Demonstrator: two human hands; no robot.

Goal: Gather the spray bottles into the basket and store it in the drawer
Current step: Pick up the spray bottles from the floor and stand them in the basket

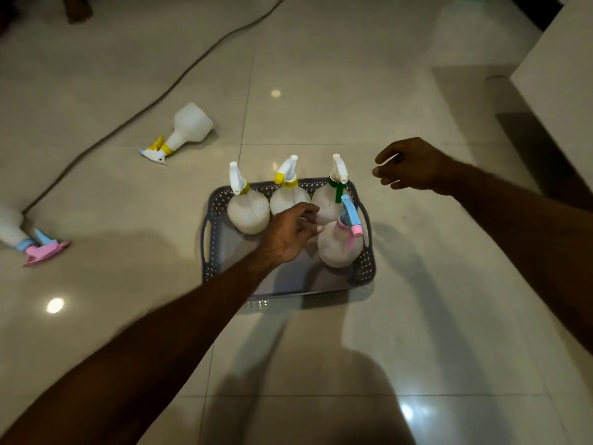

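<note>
A white spray bottle with pink nozzle (22, 240) is cut off at left. Left hand (288, 234), loosely open and empty, hovers over the grey perforated plastic basket (365, 268) holding 4 bottles; right hand (412, 165) hangs open beside it.

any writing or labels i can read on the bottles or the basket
None: no word, number, brand or sign can be read anywhere in this view.
The four spray bottles standing in the basket show plain white bodies with no label.
The bottle with the yellow collar lying on the floor shows no print.
The bottle with the pink trigger at the left edge is partly cut off; no label shows on the part in view.
</note>
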